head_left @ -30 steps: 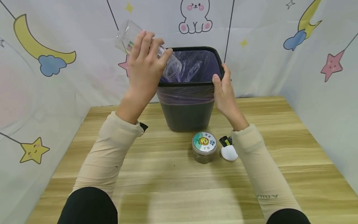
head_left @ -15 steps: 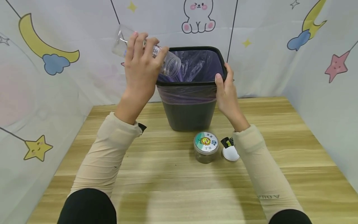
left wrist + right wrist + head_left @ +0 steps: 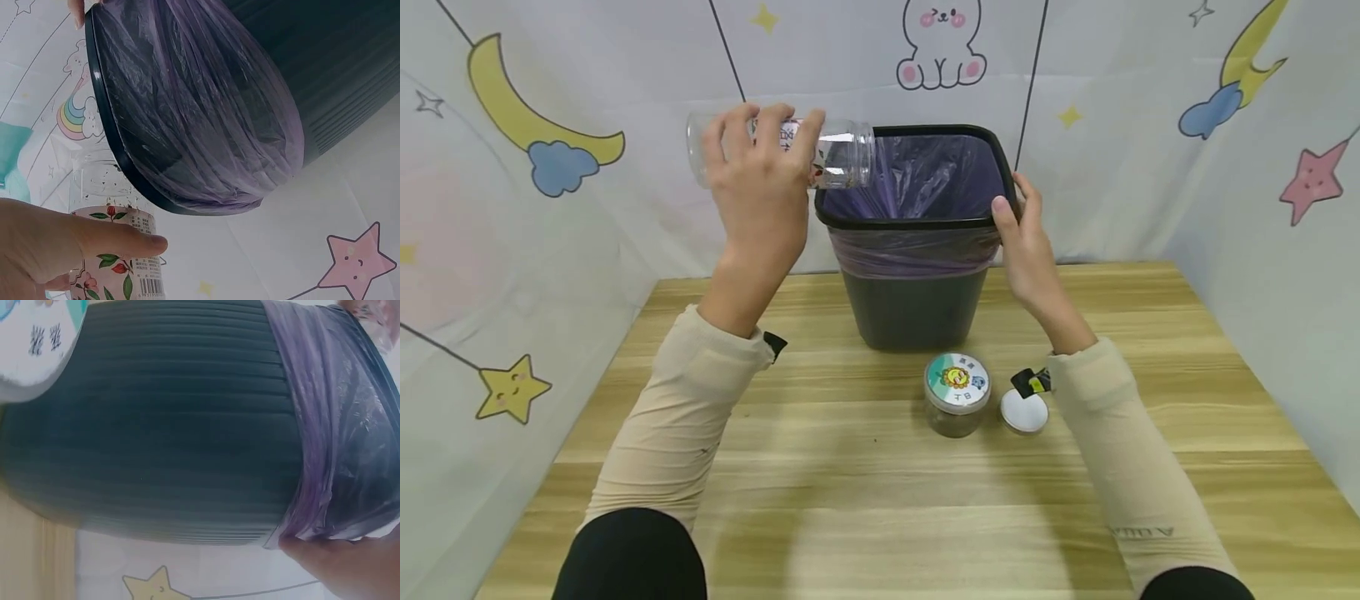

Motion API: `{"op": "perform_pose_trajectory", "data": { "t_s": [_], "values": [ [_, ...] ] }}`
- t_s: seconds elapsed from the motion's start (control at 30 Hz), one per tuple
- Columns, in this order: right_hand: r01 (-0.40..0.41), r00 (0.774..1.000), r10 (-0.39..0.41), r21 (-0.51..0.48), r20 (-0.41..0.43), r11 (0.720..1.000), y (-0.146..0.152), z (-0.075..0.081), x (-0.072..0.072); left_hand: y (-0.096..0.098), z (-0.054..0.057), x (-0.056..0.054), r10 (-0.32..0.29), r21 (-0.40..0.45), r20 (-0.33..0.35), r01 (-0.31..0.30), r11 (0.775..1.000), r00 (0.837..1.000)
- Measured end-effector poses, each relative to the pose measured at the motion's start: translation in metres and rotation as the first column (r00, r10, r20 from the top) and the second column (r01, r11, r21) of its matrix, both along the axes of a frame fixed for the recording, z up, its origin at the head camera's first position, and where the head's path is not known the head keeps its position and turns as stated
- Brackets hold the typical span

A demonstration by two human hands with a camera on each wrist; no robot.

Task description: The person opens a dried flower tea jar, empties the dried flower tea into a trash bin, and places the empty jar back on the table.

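Observation:
My left hand (image 3: 758,187) grips a clear jar (image 3: 848,154) that lies nearly level in the air, its open mouth at the left side of a dark trash bin's (image 3: 917,312) rim. A floral label (image 3: 115,265) wraps the jar, and small dark specks cling inside near its neck. Purple plastic bag (image 3: 917,179) lines the bin and folds over the rim. With thumb and fingers, my right hand (image 3: 1030,250) holds the bin's right front corner; its thumb (image 3: 325,559) shows against the bag in the right wrist view. The bin's bottom inside is hidden.
In front of the bin, a lidded jar (image 3: 957,393) with a sunflower picture on top stands on the wooden table (image 3: 850,500). Beside it lies a round white lid (image 3: 1024,412). A cartoon-printed cloth (image 3: 842,58) hangs close behind the bin.
The jar in my left hand has turned from mouth-down over the bin to nearly level and shifted up and left. The right hand keeps its hold on the rim.

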State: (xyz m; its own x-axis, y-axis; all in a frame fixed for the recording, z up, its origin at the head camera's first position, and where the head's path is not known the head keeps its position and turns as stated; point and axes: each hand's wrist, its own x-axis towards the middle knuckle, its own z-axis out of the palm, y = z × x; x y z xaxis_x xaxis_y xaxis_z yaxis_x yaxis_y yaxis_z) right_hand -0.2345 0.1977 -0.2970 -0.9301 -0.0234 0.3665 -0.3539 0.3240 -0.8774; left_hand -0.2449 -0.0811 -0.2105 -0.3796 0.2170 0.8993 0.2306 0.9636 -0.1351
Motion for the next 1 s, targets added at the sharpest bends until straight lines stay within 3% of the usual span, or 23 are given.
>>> {"op": "perform_pose_trajectory", "data": {
  "t_s": [0.2, 0.37, 0.5, 0.67, 0.83, 1.0],
  "values": [
    [-0.081, 0.996, 0.087, -0.212, 0.018, 0.974, 0.004, -0.001, 0.003, -0.005, 0.001, 0.007, 0.009, 0.043, 0.072, -0.012, 0.999, 0.997],
    [-0.087, 0.996, 0.088, -0.322, -0.011, 0.943, 0.007, -0.003, 0.01, -0.01, 0.003, 0.013, 0.018, 0.056, 0.152, -0.027, 0.998, 0.988],
    [-0.055, 0.998, 0.048, -0.372, -0.029, 0.927, 0.011, -0.007, 0.014, -0.014, 0.004, 0.018, 0.021, 0.086, 0.21, -0.04, 0.995, 0.977],
    [-0.054, 0.998, 0.035, -0.414, -0.055, 0.909, 0.015, -0.016, 0.018, -0.018, 0.004, 0.023, 0.042, 0.103, 0.212, -0.066, 0.992, 0.976],
    [-0.061, 0.997, 0.041, -0.414, -0.059, 0.908, 0.018, -0.026, 0.024, -0.024, 0.002, 0.027, 0.031, 0.13, 0.19, -0.057, 0.99, 0.981],
    [-0.075, 0.997, 0.069, -0.382, -0.03, 0.921, 0.022, -0.036, 0.031, -0.031, -0.002, 0.032, 0.021, 0.152, 0.22, -0.055, 0.987, 0.975]
  ]
}}
